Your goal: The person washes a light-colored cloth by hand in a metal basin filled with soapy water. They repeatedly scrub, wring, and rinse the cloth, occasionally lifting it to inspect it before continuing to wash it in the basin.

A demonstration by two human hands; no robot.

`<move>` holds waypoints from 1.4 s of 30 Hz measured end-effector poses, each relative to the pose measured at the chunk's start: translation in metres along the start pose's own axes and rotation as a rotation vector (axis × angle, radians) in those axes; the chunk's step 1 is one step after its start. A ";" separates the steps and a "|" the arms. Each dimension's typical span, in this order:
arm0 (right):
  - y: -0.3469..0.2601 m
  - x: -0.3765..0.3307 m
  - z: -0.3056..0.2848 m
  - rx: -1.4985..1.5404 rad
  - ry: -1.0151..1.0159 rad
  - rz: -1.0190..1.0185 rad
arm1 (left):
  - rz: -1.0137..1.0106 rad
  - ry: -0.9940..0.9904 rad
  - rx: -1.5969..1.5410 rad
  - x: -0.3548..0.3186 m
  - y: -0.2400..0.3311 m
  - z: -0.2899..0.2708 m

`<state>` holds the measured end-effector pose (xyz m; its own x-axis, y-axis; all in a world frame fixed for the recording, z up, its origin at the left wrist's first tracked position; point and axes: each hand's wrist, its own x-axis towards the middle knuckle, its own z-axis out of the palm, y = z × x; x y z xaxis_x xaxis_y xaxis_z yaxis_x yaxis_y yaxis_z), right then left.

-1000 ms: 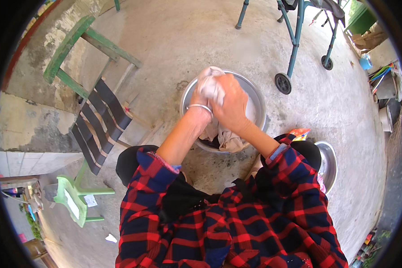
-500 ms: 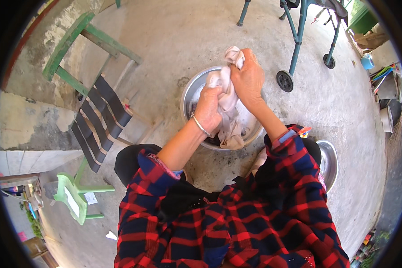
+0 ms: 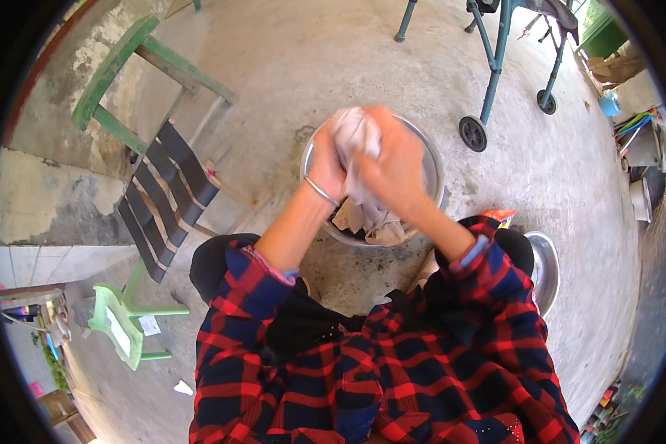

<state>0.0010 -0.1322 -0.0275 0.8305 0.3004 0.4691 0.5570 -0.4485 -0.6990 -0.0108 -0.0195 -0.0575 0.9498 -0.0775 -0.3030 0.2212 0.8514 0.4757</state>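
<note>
A worn concrete floor (image 3: 274, 66) beside a patchy, peeling wall (image 3: 63, 196).

Pale tiles (image 3: 41, 264) line the wall's lower part on the left, and bare, mottled plaster shows above them. Near it stand a green wooden frame (image 3: 103, 70) and a seat of dark straps (image 3: 166, 198); whether they form one chair cannot be told. Below them is a light-green stool (image 3: 105, 309) with a white sheet on it, and a white scrap (image 3: 183, 388) lies on the floor nearby. At upper right stands a wheeled walker (image 3: 493, 78) with teal legs, near a dark-green bin (image 3: 607, 33) and bright daylight.
</note>
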 end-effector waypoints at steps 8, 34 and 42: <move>0.018 0.021 0.003 -0.031 0.018 0.141 | 0.058 0.121 0.017 0.004 -0.021 0.007; -0.020 -0.016 0.003 0.111 -0.053 -0.086 | 0.023 -0.530 -0.092 0.016 0.011 -0.031; 0.064 0.041 0.000 0.211 0.146 0.334 | 0.058 -0.018 0.064 -0.011 -0.008 0.023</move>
<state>0.0711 -0.1485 -0.0533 0.9653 0.0386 0.2585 0.2573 -0.3142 -0.9138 -0.0173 -0.0373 -0.0387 0.9651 -0.0390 -0.2588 0.1790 0.8198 0.5439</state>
